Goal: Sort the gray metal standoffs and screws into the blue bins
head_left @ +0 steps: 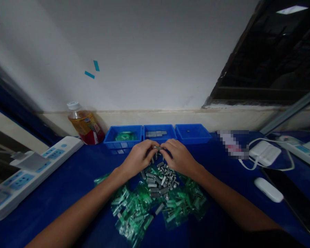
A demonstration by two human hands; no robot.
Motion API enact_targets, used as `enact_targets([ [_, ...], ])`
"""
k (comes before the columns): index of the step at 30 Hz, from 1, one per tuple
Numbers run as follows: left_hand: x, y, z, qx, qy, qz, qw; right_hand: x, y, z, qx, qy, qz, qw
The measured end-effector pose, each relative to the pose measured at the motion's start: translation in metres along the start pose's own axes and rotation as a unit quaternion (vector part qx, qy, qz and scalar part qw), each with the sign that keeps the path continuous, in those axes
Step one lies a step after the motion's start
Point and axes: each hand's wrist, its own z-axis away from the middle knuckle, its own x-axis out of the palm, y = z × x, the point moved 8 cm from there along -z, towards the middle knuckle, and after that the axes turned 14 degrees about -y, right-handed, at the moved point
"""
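My left hand [138, 157] and my right hand [177, 155] meet over a blue table, fingers pinched together on one small silver metal piece [157, 147] held between them. Just below the hands lies a heap of small silver metal pieces [160, 179]. Around and under that heap are several small clear bags with green print [136, 210]. Behind the hands stand three blue trays: the left tray [111, 139] holds green bags, the middle tray [170, 132] holds a row of metal pieces, the right tray [193, 137] holds one small item.
A bottle of amber drink [84, 124] stands by the wall at left. A white power strip [28, 168] runs along the left edge. At right lie a white charger with cable [265, 153], a small white device [268, 189], a dark phone [297, 199] and another power strip [305, 151].
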Motion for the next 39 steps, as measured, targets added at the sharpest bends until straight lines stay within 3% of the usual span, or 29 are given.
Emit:
enact_targets([
  [5,0.004,-0.011,-0.005,-0.044,0.018,0.040,0.998,-0.001,-0.003,0.002,0.005,0.003,0.033,0.999],
  [8,0.014,-0.017,-0.008,-0.063,-0.031,0.037,0.997,-0.005,0.005,-0.006,0.016,-0.024,0.071,0.997],
  [11,0.023,-0.020,-0.007,-0.058,-0.083,-0.049,0.994,-0.014,0.035,-0.026,0.069,-0.043,0.126,0.989],
  [14,0.031,-0.019,-0.003,-0.028,-0.130,-0.168,0.977,-0.008,0.071,-0.053,0.124,-0.135,0.187,0.965],
  [17,0.038,-0.021,0.001,-0.014,-0.178,-0.222,0.959,0.009,0.091,-0.072,0.133,-0.233,0.212,0.940],
  [25,0.035,-0.023,0.001,-0.014,-0.228,-0.239,0.944,0.033,0.080,-0.092,0.104,-0.293,0.297,0.903],
  [29,0.032,-0.026,0.001,-0.021,-0.236,-0.221,0.946,0.030,0.083,-0.096,0.098,-0.311,0.290,0.900],
  [32,0.032,-0.028,0.001,-0.010,-0.239,-0.190,0.952,0.015,0.080,-0.087,0.078,-0.273,0.243,0.928],
  [35,0.033,-0.027,0.000,0.013,-0.241,-0.143,0.960,-0.008,0.061,-0.058,0.061,-0.130,0.123,0.982],
  [37,0.028,-0.026,-0.002,0.010,-0.222,-0.115,0.968,-0.014,0.042,-0.025,0.050,-0.035,0.046,0.997],
  [39,0.021,-0.019,-0.003,-0.001,-0.183,-0.082,0.980,-0.009,0.018,0.009,0.028,0.011,-0.011,0.999],
])
